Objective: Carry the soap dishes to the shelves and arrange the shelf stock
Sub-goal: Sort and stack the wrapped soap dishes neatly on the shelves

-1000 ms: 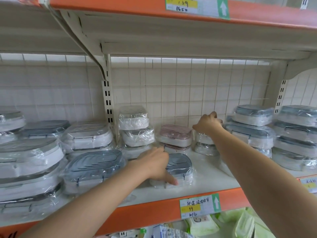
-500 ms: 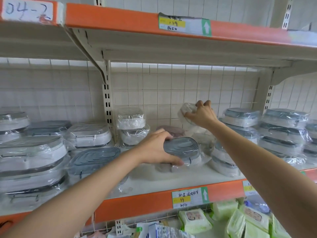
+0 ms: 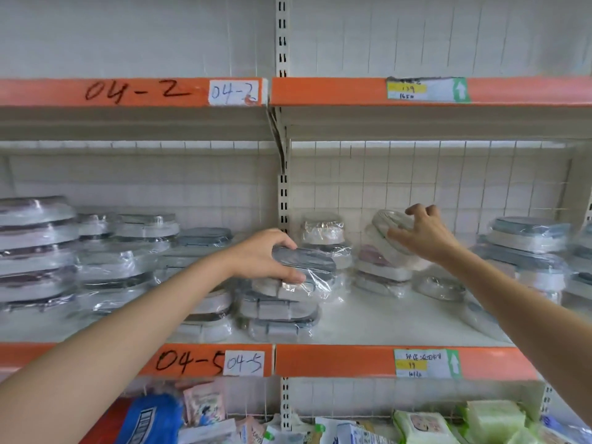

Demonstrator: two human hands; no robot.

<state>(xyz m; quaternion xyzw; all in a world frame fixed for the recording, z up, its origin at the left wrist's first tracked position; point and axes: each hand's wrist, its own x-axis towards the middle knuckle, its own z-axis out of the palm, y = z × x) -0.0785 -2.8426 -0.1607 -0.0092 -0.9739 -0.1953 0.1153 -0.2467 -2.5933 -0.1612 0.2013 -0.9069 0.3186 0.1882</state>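
L hand [image 3: 266,257] clamped grey-lid soap dish [image 3: 304,267], R hand [image 3: 423,235] pinched clear dish [image 3: 389,232]. Film wrap prob. slippery, light; gripped by rims.

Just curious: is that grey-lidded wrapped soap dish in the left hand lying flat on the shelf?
No, the left hand holds the grey-lidded wrapped soap dish raised above the stack.

Both arms outstretched, left hand [image 3: 262,256] and right hand [image 3: 423,237] gripping.
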